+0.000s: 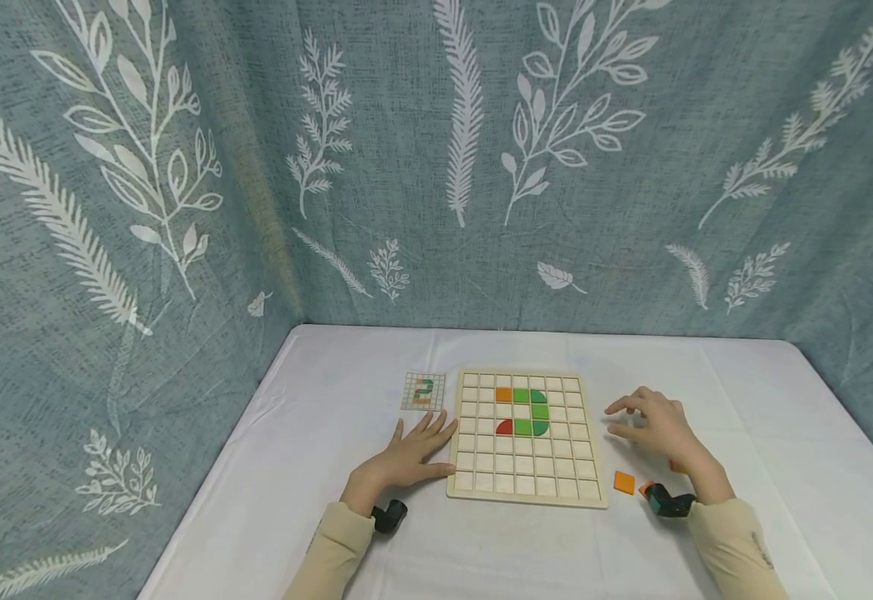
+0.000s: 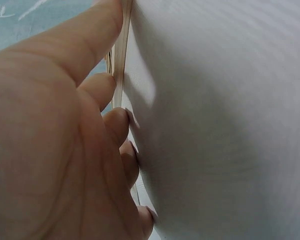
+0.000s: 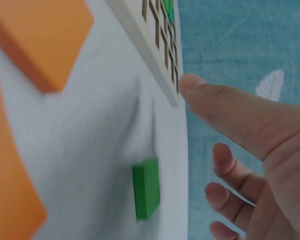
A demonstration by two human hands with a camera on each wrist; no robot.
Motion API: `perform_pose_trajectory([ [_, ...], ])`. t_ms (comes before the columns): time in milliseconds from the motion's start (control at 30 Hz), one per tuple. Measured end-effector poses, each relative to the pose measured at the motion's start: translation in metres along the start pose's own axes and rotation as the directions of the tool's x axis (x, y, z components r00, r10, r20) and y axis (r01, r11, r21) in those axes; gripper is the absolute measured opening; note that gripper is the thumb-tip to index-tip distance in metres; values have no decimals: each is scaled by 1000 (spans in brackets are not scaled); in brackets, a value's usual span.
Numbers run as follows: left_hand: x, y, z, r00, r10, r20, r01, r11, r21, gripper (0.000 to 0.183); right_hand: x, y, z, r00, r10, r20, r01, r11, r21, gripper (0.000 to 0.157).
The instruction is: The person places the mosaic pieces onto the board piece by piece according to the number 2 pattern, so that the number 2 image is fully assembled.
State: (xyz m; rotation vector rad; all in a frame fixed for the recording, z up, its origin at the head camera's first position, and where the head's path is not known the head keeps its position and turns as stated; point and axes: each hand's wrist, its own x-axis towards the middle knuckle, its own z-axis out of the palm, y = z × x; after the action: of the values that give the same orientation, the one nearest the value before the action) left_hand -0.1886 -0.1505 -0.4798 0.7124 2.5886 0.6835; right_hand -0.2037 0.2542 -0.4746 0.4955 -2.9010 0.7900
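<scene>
A wooden grid board (image 1: 526, 488) lies on the white table. Set in its cells are an orange square (image 1: 504, 394), a red quarter-round tile (image 1: 505, 427) and several green tiles (image 1: 539, 412), forming a curved shape. My left hand (image 1: 412, 454) rests flat with fingers spread, thumb and fingertips at the board's left edge. To the right of the board, my right hand (image 1: 654, 421) is raised over the table, fingers loosely bent and nothing between them. Below it in the right wrist view stands a green tile (image 3: 146, 189), near an orange tile (image 3: 45, 40).
A small pattern card (image 1: 423, 392) with a coloured figure on a grid lies beyond my left hand. Loose orange tiles (image 1: 624, 482) are by my right wrist, one partly hidden by the black wrist camera (image 1: 669, 502). A patterned blue-green curtain (image 1: 421, 167) hangs behind the table.
</scene>
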Motion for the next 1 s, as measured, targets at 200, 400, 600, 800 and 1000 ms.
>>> perform_pose_trajectory([
  [200, 0, -3, 1, 1000, 5, 0, -5, 1000, -7, 72, -4, 10, -6, 998, 57, 31, -56, 998, -4, 24],
  [400, 1, -5, 2, 1000, 7, -3, -7, 1000, -2, 72, -7, 17, -10, 996, 82, 44, -81, 997, -21, 28],
  [600, 1, -6, 3, 1000, 12, -4, -12, 1000, -1, 72, -12, 21, -16, 995, 83, 60, -82, 996, -22, 30],
  [800, 1, -5, 3, 1000, 18, 0, -18, 1000, 4, 73, -17, 25, -19, 991, 94, 93, -92, 995, -31, 28],
  [1000, 1, -4, 2, 1000, 16, -2, -16, 1000, 2, 72, -19, 31, -19, 986, 110, 126, -106, 994, -38, 31],
])
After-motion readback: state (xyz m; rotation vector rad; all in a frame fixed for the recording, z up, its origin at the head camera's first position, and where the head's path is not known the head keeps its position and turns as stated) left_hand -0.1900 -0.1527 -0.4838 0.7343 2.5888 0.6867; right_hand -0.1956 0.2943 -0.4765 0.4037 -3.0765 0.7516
